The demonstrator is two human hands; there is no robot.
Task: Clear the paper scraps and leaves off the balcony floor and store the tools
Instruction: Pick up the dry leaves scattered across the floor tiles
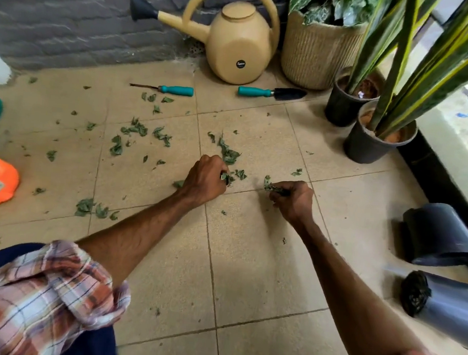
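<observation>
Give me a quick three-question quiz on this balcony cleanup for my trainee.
1. True or false: the left hand and the right hand each grip green leaf scraps.
2. The black-bladed trowel with a teal handle lies: A in the left hand; B on the beige tiled floor near the beige plastic watering can; C in the right hand.
3. Counting the trowel, how many teal-handled tools lie on the floor?
Key: 1 true; 2 B; 3 three.

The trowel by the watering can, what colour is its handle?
Teal, on the trowel, seen in the head view.
</observation>
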